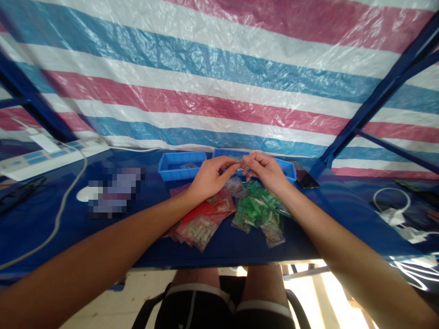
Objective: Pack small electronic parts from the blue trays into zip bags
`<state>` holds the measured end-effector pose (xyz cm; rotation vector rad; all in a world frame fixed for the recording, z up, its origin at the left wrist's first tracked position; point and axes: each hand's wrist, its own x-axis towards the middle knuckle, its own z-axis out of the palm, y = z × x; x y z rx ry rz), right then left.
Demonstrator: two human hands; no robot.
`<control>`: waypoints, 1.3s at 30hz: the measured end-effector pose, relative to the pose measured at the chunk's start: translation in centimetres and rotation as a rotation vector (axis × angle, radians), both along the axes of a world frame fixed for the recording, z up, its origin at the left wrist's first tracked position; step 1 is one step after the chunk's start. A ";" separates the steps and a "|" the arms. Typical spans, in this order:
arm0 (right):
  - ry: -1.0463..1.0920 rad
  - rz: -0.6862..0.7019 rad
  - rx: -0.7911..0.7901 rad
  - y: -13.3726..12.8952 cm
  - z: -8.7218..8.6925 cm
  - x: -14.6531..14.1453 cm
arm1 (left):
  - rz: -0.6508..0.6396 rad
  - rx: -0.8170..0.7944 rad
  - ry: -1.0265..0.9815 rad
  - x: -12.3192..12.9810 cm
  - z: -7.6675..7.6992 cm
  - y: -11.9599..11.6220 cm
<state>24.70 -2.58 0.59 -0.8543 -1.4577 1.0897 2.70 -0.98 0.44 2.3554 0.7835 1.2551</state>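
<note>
My left hand [212,176] and my right hand [265,172] meet above the blue tabletop [219,249], their fingertips pinching a small shiny part [239,167] too small to identify. Just below my hands lies a heap of small clear plastic bags. Those holding green-tinted packets [255,211] sit under my right wrist, and red-tinted ones [202,224] sit under my left. Each contains small parts. Behind my hands stand two shallow blue plastic trays [181,165] [254,161], the second partly hidden by my fingers.
A black phone [306,177] lies right of the trays. At the far left are a white power strip [51,157], a white cable [70,205] and a pixelated object [115,192]. More white cable [391,201] lies right. A striped tarp [219,91] hangs behind, on blue frame bars [380,96].
</note>
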 end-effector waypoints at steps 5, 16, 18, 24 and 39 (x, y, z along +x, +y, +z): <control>0.000 -0.003 0.009 0.4 -0.4 0.0 | -0.016 -0.065 -0.026 0.1 -0.2 0.0; 0.061 -0.006 -0.092 0.4 -0.4 0.1 | -0.074 0.091 -0.037 0.1 -0.2 -0.2; 0.060 -0.005 -0.111 0.5 -0.5 0.1 | -0.080 0.107 -0.027 0.2 -0.1 -0.3; 0.066 0.003 -0.125 0.7 -1.0 0.2 | -0.101 0.066 -0.002 0.3 0.0 -0.3; 0.096 -0.001 -0.149 0.1 -0.2 -0.1 | 0.063 -0.021 -0.043 0.0 0.0 -0.1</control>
